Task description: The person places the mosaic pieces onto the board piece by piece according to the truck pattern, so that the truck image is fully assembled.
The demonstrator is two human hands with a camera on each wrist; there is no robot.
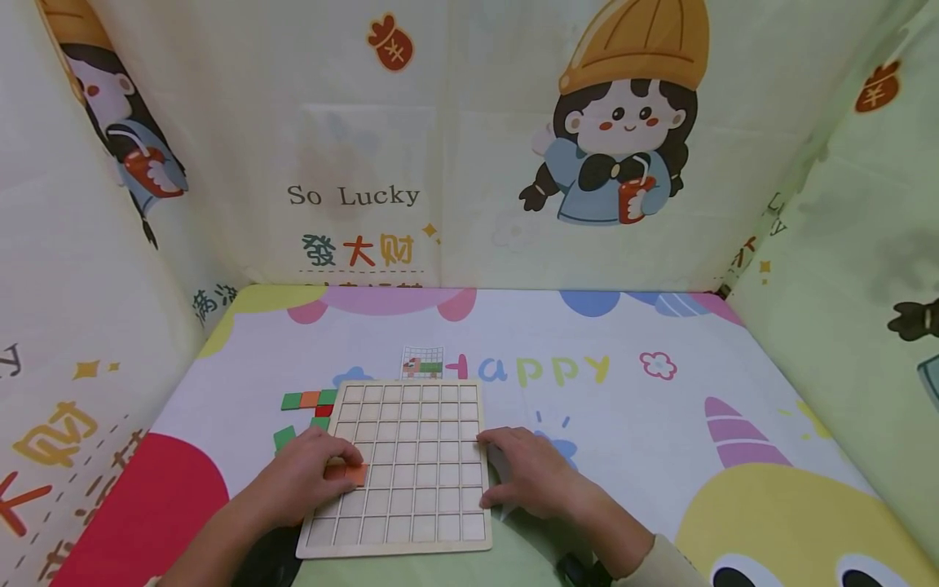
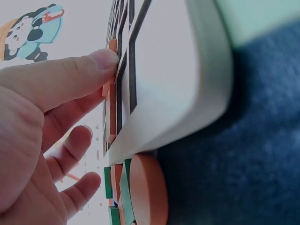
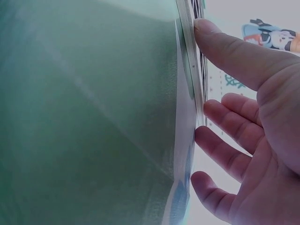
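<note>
Lower left of the frame's centre, the left hand (image 1: 311, 473) pinches an orange square tile (image 1: 359, 475) over a pale wooden gridded board (image 1: 424, 477), the right hand (image 1: 530, 477), fingers parted, touching its right edge.

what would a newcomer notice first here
Probably the pale gridded board between the left hand and right hand, low in the head view. On its left side the left hand pinches an orange tile. Right of centre on the backdrop, a large cartoon figure in a hat stands out.
</note>
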